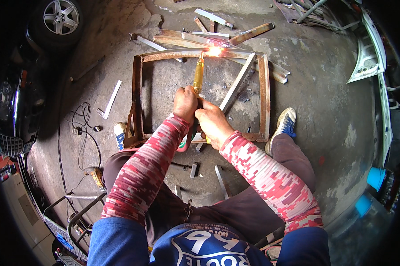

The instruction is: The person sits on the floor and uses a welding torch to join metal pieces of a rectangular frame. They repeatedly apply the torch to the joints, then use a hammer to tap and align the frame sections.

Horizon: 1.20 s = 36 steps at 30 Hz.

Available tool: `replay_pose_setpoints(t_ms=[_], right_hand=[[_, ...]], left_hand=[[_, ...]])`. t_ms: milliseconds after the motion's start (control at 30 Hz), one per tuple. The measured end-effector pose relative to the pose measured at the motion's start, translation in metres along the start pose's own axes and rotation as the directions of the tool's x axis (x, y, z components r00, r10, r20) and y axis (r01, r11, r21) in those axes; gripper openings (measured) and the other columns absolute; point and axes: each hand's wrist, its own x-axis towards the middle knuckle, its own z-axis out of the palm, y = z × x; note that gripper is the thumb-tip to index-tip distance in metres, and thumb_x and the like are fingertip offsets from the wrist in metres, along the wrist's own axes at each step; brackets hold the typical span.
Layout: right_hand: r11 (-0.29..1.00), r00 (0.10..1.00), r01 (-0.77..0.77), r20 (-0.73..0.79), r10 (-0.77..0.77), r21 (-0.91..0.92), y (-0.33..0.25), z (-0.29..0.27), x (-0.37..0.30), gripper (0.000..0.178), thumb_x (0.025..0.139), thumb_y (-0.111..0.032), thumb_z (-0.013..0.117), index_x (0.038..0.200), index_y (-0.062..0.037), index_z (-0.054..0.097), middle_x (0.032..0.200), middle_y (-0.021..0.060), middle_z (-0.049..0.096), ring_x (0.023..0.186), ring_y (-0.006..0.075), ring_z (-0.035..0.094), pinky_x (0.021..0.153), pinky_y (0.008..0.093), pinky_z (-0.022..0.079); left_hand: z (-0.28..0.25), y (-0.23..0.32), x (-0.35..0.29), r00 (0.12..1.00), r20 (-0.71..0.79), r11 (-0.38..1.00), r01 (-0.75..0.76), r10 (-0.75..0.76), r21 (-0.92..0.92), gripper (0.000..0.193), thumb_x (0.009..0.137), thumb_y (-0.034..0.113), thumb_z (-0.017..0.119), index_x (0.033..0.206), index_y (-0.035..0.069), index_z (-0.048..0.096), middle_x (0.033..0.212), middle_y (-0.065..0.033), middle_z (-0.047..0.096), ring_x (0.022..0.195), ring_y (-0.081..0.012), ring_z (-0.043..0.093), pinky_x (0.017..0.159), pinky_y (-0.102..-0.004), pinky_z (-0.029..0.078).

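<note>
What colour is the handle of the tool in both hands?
Yellow handle, seen best in the head view.

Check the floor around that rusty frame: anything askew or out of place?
Yes. A grey metal bar lies slanted across the rusty frame, not square to it, and loose metal offcuts are scattered on the concrete beyond the flame.

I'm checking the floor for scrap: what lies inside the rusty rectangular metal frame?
Inside the rusty frame is bare concrete floor, crossed by a pale diagonal metal bar and the yellow-handled torch. Both hands and sleeves cover the frame's near part, so anything there is hidden.
</note>
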Motion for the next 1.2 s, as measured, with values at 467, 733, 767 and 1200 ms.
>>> replay_pose_setpoints(t_ms=[467,733,767,1200], right_hand=[[0.999,0.999,-0.02,0.044,0.018,0.03,-0.003,-0.001,-0.002,0.055,0.085,-0.007,0.042,0.139,-0.0171,0.048,0.075,-0.0027,0.05,0.054,0.0068,0.045,0.041,0.0235,0.033],[1.0,0.999,-0.006,0.035,0.005,0.015,-0.006,0.001,-0.003,0.055,0.085,-0.007,0.042,0.139,-0.0167,0.048,0.075,-0.0027,0.05,0.055,0.0066,0.045,0.042,0.0238,0.033],[1.0,0.999,-0.006,0.034,0.005,0.015,-0.006,0.001,-0.003,0.055,0.085,-0.007,0.042,0.139,-0.0165,0.048,0.075,-0.0026,0.05,0.055,0.0066,0.045,0.042,0.0239,0.033],[1.0,0.999,-0.013,0.04,0.012,0.024,-0.003,0.0,0.0,0.055,0.085,-0.008,0.042,0.14,-0.0156,0.047,0.078,-0.0013,0.053,0.054,0.0076,0.046,0.042,0.0235,0.034]], left_hand=[[-0.003,0.007,-0.006,0.999,0.028,1.0,-0.02,0.019,0.022,0.046,0.091,0.03,0.043,0.11,-0.01,0.055,0.098,-0.0252,0.062,0.085,-0.0326,0.063,0.075,-0.0429,0.049],[-0.004,0.006,-0.002,0.997,0.038,0.988,-0.071,0.066,0.138,0.036,0.096,0.03,0.039,0.103,0.0,0.058,0.086,-0.0162,0.059,0.077,-0.0275,0.058,0.072,-0.0411,0.047],[-0.004,0.007,-0.003,0.999,0.02,0.996,-0.031,0.03,0.088,0.036,0.096,0.03,0.039,0.102,0.0,0.058,0.085,-0.0161,0.059,0.076,-0.0273,0.058,0.072,-0.041,0.047],[-0.004,0.018,-0.014,0.999,0.041,0.992,-0.038,0.034,0.12,0.036,0.095,0.027,0.036,0.101,-0.001,0.058,0.086,-0.0185,0.059,0.078,-0.0316,0.058,0.073,-0.0425,0.047]])
